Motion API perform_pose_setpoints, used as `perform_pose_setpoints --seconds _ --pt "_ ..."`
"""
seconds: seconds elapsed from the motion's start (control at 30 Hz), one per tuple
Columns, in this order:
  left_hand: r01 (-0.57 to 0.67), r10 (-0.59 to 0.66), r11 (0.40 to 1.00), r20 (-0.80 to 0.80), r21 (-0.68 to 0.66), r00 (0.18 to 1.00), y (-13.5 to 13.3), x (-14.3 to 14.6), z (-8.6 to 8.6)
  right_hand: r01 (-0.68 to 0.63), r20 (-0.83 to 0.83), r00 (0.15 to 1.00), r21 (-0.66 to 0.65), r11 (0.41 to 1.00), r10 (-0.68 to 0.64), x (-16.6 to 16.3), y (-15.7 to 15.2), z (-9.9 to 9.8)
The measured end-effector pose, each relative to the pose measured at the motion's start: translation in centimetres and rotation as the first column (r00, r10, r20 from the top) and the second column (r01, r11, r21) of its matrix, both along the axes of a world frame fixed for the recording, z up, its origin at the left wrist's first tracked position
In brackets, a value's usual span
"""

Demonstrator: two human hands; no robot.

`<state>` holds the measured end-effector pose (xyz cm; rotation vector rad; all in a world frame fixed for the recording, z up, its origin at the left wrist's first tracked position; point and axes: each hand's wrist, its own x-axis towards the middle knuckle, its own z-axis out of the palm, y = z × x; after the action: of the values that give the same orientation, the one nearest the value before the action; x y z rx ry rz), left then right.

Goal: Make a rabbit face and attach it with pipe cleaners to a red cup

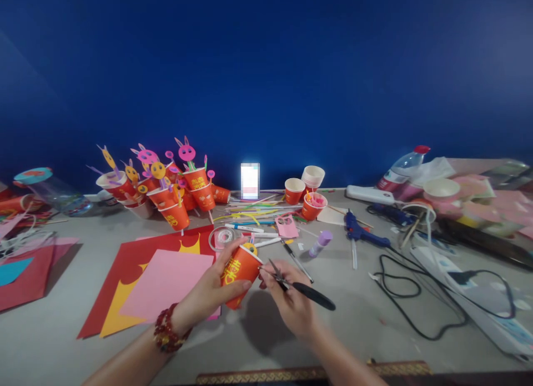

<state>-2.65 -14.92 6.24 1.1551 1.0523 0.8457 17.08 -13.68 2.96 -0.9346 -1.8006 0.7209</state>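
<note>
Head view: a red paper cup point(242, 275) with yellow lettering is held tilted above the grey table point(350, 347), and it serves as the landmark here. The left hand point(213, 286) grasps it, thumb across the front and the other fingers behind it; a beaded bracelet point(165, 331) sits on that wrist, nearer the viewer than the cup. Just right of the cup's rim, the right hand point(297, 302) has its fingers closed around black-handled scissors point(314, 296), whose blades are parted and point toward the rim. Whether those fingertips also touch the cup cannot be told. A small yellow figure point(250, 247) shows at the top of the cup.

Left of the cup, a pink sheet point(170, 283) lies over yellow paper point(122, 297) and a larger red sheet point(109, 269). Beyond these, to the cup's far left, stand decorated cups point(200, 180) with pink and yellow rabbit faces on sticks. Straight beyond the cup lie a tape roll point(225, 239) and thin coloured strips. Right of it are a black pen point(297, 261), a purple glue stick point(320, 244) and, farther off, a blue glue gun point(366, 234).
</note>
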Motion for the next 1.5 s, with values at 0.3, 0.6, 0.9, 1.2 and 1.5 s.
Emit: perform_pose_setpoints --seconds 0.3,0.6,0.9,1.2,1.5 --pt "0.066 -0.066 0.998 -0.043 -0.005 0.997 0.4 -0.3 1.2 -0.167 0.153 0.979 0.248 0.954 0.131 1.4 1.2 1.2" --pt "0.098 -0.100 0.992 -0.024 -0.083 0.995 0.8 -1.0 1.4 -0.413 0.321 0.892 0.298 0.861 0.317 2.8 2.6 3.0" --pt "0.151 -0.144 0.978 0.056 -0.144 0.988 0.9 -1.0 0.7 -0.547 0.532 0.763 0.230 0.804 0.367 3.5 3.0 4.4" --pt "0.059 0.014 0.972 -0.307 0.229 0.952 -0.2 -0.4 0.3 -0.321 0.262 0.929 0.218 0.922 0.261 2.4 1.9 1.0" --pt "0.083 0.177 0.875 -0.474 0.477 0.862 -1.1 0.2 -0.1 -0.144 -0.403 0.914 -0.405 0.903 -0.035 -0.7 -0.4 0.0"
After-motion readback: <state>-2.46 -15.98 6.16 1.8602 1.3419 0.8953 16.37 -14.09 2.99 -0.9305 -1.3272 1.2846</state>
